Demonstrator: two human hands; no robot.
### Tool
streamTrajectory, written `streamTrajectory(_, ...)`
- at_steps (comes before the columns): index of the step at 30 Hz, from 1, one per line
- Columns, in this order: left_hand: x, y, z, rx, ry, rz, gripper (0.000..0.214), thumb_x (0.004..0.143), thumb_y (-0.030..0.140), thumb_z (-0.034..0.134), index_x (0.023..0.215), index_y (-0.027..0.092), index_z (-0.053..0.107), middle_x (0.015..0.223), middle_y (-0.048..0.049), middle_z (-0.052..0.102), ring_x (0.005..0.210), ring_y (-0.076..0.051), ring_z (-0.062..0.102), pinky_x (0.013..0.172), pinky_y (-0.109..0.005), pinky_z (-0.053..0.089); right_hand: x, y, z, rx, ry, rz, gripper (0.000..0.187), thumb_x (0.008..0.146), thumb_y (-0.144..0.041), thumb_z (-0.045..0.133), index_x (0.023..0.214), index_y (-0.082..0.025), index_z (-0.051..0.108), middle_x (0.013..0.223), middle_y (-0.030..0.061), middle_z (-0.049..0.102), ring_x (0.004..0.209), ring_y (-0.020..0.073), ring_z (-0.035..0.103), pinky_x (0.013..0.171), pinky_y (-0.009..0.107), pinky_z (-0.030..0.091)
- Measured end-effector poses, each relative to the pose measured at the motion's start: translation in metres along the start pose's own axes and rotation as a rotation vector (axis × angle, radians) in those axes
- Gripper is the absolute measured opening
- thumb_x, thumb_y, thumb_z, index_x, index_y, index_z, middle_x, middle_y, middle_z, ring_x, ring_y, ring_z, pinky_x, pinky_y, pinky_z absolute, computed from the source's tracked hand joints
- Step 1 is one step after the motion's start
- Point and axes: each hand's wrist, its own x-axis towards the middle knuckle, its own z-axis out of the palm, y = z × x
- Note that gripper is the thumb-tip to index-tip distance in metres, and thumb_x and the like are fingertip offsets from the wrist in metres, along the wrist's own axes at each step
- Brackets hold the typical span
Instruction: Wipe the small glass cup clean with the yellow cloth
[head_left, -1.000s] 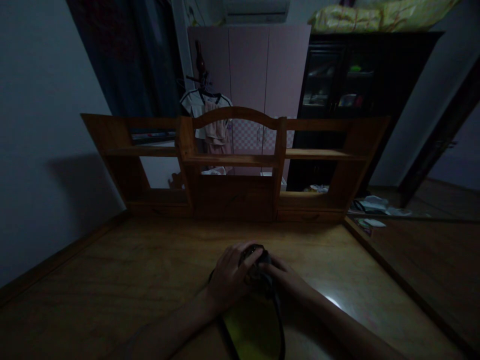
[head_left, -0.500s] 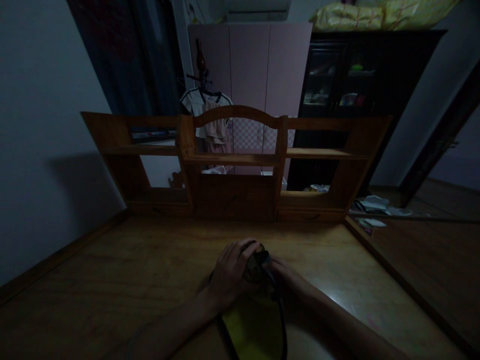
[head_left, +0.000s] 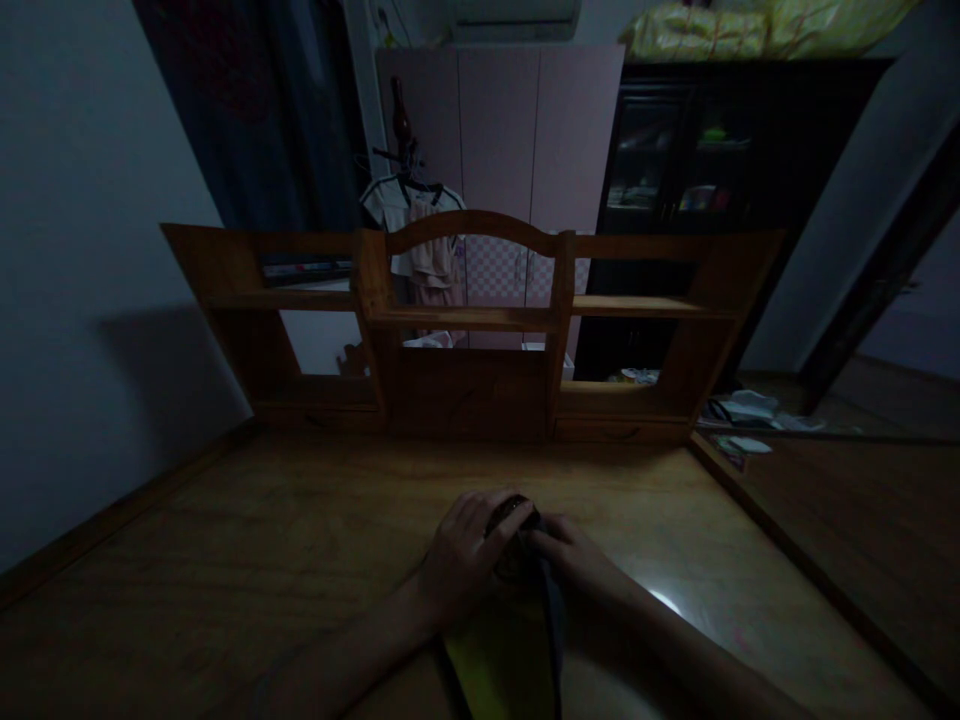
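Observation:
Near the front of the desk, my left hand [head_left: 469, 545] is curled over a dark, rounded, shiny object [head_left: 514, 560], its fingers across the top. I cannot make out what kind of object it is in the dim light. My right hand [head_left: 574, 550] is closed at the object's right side, thumb and fingers pinching a dark strap-like band [head_left: 553, 610]. This band runs down along the right edge of a yellow, flat-looking piece with dark edging [head_left: 502, 660], which lies below both hands and runs out of view at the bottom.
The wooden desk top [head_left: 300, 520] spreads around the hands. A wooden shelf unit [head_left: 465, 318] stands along its far edge. A white wall [head_left: 90, 350] borders the left, and a raised wooden edge [head_left: 795, 550] runs along the right. Behind are pink wardrobes [head_left: 499, 140] and a dark cabinet [head_left: 675, 200].
The dark rounded object has tilted and sits slightly lower. My right hand's fingers have moved in over the band, which now hangs straighter beside the yellow piece. My left hand stays on the object.

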Motion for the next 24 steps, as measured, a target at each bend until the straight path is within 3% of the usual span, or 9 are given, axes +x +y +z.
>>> streamTrajectory(2,0.0,0.0,0.0,0.0,-0.004,0.006,0.052,0.089,0.023,0.055,0.139,0.019,0.041,0.133,-0.0134,0.052,0.119,-0.025,0.05,0.098,-0.041,0.044,-0.002,-0.005,0.001,-0.034,0.023,0.019,0.031,0.079,-0.037,0.063,0.095,-0.012,0.07,0.09,0.0066,0.068,0.084,0.0222,0.06,0.073,0.032,0.048)
streamTrajectory(10,-0.003,-0.001,0.002,0.01,-0.01,0.037,0.052,0.09,0.014,0.052,0.14,0.021,0.041,0.133,-0.0135,0.05,0.12,-0.026,0.048,0.1,-0.043,0.041,-0.003,-0.012,0.003,-0.135,-0.026,-0.137,0.031,0.084,-0.041,0.06,0.083,-0.012,0.07,0.076,0.0022,0.064,0.07,0.0161,0.054,0.062,0.024,0.043)
streamTrajectory(15,-0.001,-0.001,0.001,0.018,-0.011,0.041,0.051,0.09,0.015,0.051,0.14,0.022,0.041,0.133,-0.0132,0.05,0.12,-0.025,0.048,0.099,-0.042,0.042,-0.003,-0.018,0.004,-0.167,-0.044,-0.15,0.032,0.085,-0.04,0.058,0.072,-0.011,0.065,0.062,-0.0014,0.053,0.058,0.0118,0.045,0.053,0.022,0.035)
streamTrajectory(19,0.0,-0.001,0.0,-0.017,-0.043,0.006,0.054,0.09,0.025,0.055,0.141,0.021,0.04,0.134,-0.0137,0.049,0.12,-0.027,0.048,0.1,-0.044,0.042,-0.003,-0.019,0.003,-0.215,-0.026,-0.154,0.04,0.088,-0.042,0.053,0.062,-0.012,0.058,0.055,-0.0043,0.041,0.053,0.0092,0.037,0.048,0.021,0.027)
streamTrajectory(24,-0.001,-0.001,0.001,-0.02,-0.087,-0.011,0.062,0.085,0.023,0.06,0.143,0.022,0.037,0.136,-0.0135,0.047,0.122,-0.028,0.046,0.102,-0.045,0.04,0.0,-0.013,0.002,-0.246,0.008,-0.186,0.041,0.089,-0.044,0.052,0.065,-0.012,0.061,0.059,-0.0025,0.05,0.056,0.0115,0.045,0.051,0.022,0.034)
